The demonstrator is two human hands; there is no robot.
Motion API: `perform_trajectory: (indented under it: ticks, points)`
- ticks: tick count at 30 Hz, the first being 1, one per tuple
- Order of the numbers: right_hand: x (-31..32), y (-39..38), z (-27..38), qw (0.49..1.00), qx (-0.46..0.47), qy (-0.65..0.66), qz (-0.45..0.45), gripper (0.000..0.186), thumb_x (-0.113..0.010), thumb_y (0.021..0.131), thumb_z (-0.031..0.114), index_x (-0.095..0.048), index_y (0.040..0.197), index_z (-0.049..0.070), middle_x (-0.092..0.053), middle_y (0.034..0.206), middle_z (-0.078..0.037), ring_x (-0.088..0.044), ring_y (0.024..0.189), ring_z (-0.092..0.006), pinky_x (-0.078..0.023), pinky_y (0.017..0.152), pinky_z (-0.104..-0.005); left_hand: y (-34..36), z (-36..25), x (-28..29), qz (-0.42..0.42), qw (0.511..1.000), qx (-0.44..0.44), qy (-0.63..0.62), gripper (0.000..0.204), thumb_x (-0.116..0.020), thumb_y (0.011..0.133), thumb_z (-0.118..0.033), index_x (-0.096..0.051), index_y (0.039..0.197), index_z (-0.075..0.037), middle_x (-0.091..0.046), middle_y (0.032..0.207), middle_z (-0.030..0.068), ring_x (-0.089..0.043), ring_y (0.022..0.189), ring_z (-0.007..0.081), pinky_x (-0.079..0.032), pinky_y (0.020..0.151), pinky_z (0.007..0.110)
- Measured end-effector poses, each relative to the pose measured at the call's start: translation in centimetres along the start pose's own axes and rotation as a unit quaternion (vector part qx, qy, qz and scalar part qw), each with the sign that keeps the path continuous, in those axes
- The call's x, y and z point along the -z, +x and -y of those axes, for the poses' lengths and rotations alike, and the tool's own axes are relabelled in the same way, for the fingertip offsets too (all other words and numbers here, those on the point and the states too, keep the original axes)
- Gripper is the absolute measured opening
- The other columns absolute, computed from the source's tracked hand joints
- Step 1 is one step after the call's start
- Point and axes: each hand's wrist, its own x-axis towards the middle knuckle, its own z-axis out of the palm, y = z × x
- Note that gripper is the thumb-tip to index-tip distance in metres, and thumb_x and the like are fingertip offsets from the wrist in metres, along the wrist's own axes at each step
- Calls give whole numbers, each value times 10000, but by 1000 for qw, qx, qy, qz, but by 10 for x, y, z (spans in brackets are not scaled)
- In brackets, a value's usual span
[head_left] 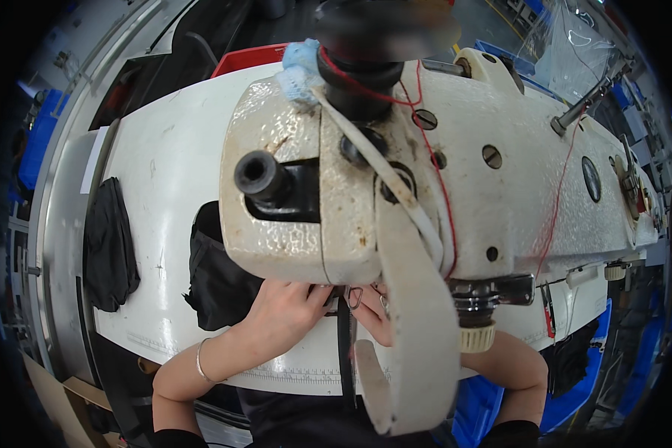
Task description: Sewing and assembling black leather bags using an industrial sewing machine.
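A cream sewing machine [276, 246] fills the middle of the view, with red threads and a white cord. Below its head, my left hand [291, 313] has its fingers curled at the needle area by a black zipper-like strip [346, 351] that hangs over the table's front edge; the fingertips are hidden. My right hand [369, 321] is on the strip's other side beside small metal parts, mostly hidden behind a cream curved guard [418, 351]. Black fabric [216, 276] lies left of my left hand, partly under the head.
A separate black cloth pile [110, 246] lies on the white table [157, 179] at left. A red bin [239, 58] is behind the table. Blue bins [474, 411] with dark material stand below right. A metal rail [67, 261] runs along the left.
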Motion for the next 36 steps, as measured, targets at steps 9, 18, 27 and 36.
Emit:
perform_trajectory:
  ticks: [9, 18, 27, 36]
  points:
    - [2, 7, 3, 997, 36, -61, 23, 161, -517, 751, -30, -614, 872, 10, -648, 771, -24, -597, 762, -95, -485, 690, -284, -9, -2, 1, -52, 996, -21, 69, 332, -649, 582, -37, -661, 914, -17, -588, 920, 97, -579, 818, 247, -494, 657, 335]
    - [2, 7, -6, 970, -110, 172, 131, 396, -637, 820, 34, -540, 1203, 20, -606, 1162, -76, -561, 1099, -147, -444, 943, -304, -6, 20, 3, 2, 996, -45, 75, 245, -643, 668, -75, -663, 908, -33, -619, 918, 121, -610, 870, 297, -505, 722, 423]
    - [14, 5, 5, 981, 22, -89, 170, 466, -606, 886, 142, -447, 1311, 34, -547, 1268, -86, -530, 1163, -184, -403, 1021, -329, 13, 13, 14, -49, 989, -102, 92, 227, -642, 663, -87, -683, 883, -52, -641, 912, 134, -634, 861, 281, -513, 750, 392]
    - [11, 10, -3, 967, 105, -207, 104, 362, -548, 789, 76, -615, 1129, -30, -616, 1037, -66, -589, 852, -131, -516, 762, -265, -2, 32, -1, -28, 989, -113, 90, 292, -621, 618, -60, -669, 903, -16, -609, 933, 130, -609, 895, 306, -508, 756, 417]
